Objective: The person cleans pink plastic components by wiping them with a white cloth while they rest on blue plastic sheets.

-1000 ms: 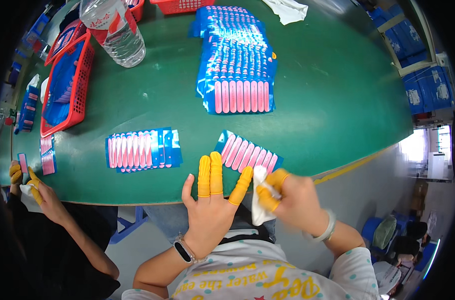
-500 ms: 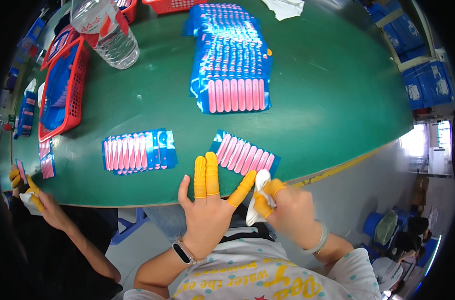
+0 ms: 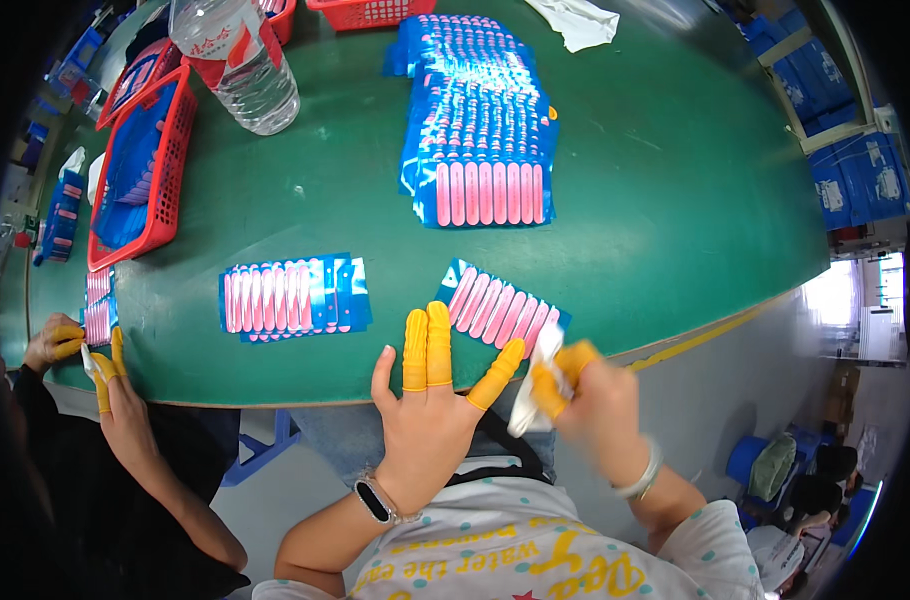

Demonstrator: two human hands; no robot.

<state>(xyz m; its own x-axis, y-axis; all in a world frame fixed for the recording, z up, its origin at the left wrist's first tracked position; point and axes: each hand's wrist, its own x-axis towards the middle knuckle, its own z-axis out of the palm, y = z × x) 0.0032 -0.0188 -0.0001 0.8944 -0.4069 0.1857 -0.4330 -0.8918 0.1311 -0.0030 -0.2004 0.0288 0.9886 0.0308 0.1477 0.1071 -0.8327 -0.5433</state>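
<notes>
In front of me, a blue sheet bearing a row of pink rounded strips (image 3: 502, 308) lies slanted near the table's front edge. My left hand (image 3: 430, 425) has its fingers spread, yellow finger cots on several of them. Its fingertips rest on or against the sheet's near edge. In my right hand (image 3: 603, 405), slightly blurred by motion, a white cloth (image 3: 535, 385) is pinched between yellow-covered fingers at the sheet's right end. To the left lies a small overlapping pile of similar sheets (image 3: 293, 298). Farther back, a long fanned row of them (image 3: 485, 130) covers the table's middle.
On the green table (image 3: 665, 230) stand a large clear bottle (image 3: 260, 95) and red baskets (image 3: 170, 180), one holding blue sheets. Another white cloth (image 3: 585, 25) lies at the back. At left, a co-worker's hands (image 3: 115, 385) are beside more pink-striped sheets (image 3: 99, 305).
My right hand and the cloth have shifted slightly at the sheet's right end; my left hand keeps its pose. The co-worker's hands have moved from a raised pink-striped piece to the table. The view has shifted slightly.
</notes>
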